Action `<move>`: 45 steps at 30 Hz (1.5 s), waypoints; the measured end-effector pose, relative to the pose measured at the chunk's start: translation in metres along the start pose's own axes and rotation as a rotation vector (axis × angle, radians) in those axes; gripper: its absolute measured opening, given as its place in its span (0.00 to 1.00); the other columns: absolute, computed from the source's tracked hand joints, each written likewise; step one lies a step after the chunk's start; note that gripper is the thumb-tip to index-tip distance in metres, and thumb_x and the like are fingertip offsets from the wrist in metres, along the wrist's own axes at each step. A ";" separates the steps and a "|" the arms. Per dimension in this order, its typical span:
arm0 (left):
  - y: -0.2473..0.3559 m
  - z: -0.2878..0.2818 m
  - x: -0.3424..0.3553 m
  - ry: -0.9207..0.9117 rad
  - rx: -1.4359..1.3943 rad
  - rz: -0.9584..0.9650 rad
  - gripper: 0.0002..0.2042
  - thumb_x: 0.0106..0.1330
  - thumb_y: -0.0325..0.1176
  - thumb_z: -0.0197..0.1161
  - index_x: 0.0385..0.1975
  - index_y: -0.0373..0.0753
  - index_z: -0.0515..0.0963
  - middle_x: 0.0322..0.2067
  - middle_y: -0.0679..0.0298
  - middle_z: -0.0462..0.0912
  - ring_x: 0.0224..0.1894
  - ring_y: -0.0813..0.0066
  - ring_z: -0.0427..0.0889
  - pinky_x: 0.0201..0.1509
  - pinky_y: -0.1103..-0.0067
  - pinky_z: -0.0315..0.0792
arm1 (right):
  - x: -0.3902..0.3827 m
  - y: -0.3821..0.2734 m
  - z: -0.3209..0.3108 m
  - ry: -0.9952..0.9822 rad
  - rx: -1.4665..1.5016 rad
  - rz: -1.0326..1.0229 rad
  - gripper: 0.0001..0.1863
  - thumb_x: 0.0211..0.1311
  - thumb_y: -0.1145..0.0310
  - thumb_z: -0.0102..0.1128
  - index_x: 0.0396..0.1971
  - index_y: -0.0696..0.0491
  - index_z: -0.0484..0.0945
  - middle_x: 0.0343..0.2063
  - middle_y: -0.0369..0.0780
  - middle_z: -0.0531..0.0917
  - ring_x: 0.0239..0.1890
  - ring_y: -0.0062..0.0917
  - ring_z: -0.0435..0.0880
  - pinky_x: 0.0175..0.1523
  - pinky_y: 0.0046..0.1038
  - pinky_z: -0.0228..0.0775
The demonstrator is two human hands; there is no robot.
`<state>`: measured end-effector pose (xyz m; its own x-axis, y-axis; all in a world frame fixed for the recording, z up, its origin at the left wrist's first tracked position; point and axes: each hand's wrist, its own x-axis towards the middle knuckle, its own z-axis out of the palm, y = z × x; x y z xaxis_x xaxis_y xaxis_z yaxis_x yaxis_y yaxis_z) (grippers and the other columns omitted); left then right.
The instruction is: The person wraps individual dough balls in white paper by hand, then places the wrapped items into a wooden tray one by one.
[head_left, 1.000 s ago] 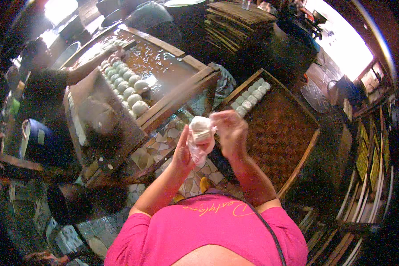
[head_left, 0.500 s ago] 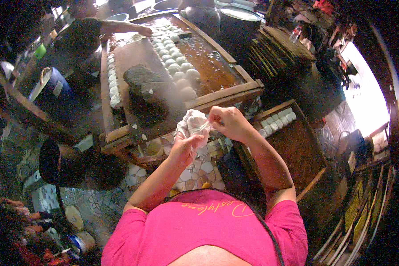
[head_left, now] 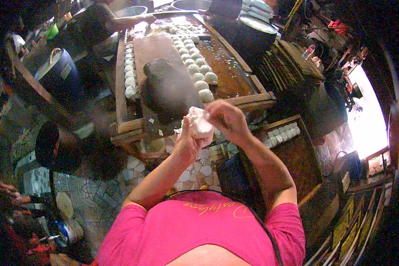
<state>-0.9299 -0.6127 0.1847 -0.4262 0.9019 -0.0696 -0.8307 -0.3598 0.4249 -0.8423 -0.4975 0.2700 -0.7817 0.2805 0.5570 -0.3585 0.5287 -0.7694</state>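
Observation:
Just beyond the near edge of the work table, my left hand (head_left: 188,144) cups a white cloth (head_left: 199,124) wrapped into a small bundle. Its thumb stands up along the bundle's left side, with the fingers underneath. Whatever lies inside the wrap is hidden. At the bundle's upper right, my right hand (head_left: 229,120) has its fingers curled together, pinching a bit of the cloth. Past both hands, rows of round white lumps (head_left: 204,95) run away along the wooden work table (head_left: 248,98), beside a long board (head_left: 150,48) with a dark stone-like block (head_left: 162,84).
On the right, a wooden tray (head_left: 292,162) carries rows of small white pieces (head_left: 281,135). Stacked boards (head_left: 297,60) stand behind it. A blue barrel (head_left: 60,68) is at the left. At the far end, a person's arm (head_left: 133,21) reaches over the table; another person stands to its right.
The cloth, loose and gathered before, now lies smoother over the bundle. My right hand has come in over its upper right side. The whole view has shifted, moving the table rightward in the picture.

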 end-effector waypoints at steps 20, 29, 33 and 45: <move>-0.007 0.040 -0.008 -0.212 -0.178 -0.267 0.28 0.67 0.55 0.39 0.54 0.37 0.63 0.49 0.58 0.73 0.49 0.63 0.75 0.52 0.68 0.71 | -0.058 -0.025 -0.029 0.037 -0.605 -0.231 0.06 0.48 0.68 0.64 0.23 0.51 0.75 0.40 0.36 0.80 0.48 0.32 0.76 0.56 0.36 0.61; -0.015 0.045 -0.021 -0.108 0.036 -0.259 0.27 0.66 0.48 0.49 0.59 0.36 0.58 0.54 0.54 0.69 0.53 0.62 0.73 0.58 0.67 0.67 | -0.025 -0.046 -0.022 0.358 -0.365 -0.052 0.14 0.58 0.80 0.50 0.44 0.53 0.71 0.30 0.39 0.75 0.28 0.19 0.74 0.33 0.21 0.68; -0.014 0.042 -0.028 -0.096 -0.042 -0.414 0.31 0.66 0.53 0.43 0.59 0.33 0.56 0.54 0.48 0.68 0.53 0.53 0.72 0.56 0.59 0.68 | -0.005 -0.029 -0.036 0.431 -0.472 0.049 0.14 0.58 0.79 0.51 0.45 0.52 0.71 0.25 0.37 0.77 0.25 0.19 0.74 0.32 0.21 0.67; -0.025 0.042 -0.038 0.070 0.347 -0.130 0.26 0.67 0.51 0.45 0.57 0.37 0.61 0.52 0.60 0.69 0.53 0.68 0.69 0.59 0.73 0.63 | -0.104 0.050 0.016 0.577 0.916 0.950 0.30 0.68 0.47 0.32 0.42 0.60 0.73 0.37 0.44 0.80 0.42 0.31 0.78 0.49 0.36 0.70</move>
<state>-0.8780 -0.6285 0.2147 -0.3587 0.9118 -0.1997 -0.7140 -0.1302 0.6879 -0.7869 -0.5131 0.1682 -0.6742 0.6238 -0.3953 -0.1977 -0.6682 -0.7172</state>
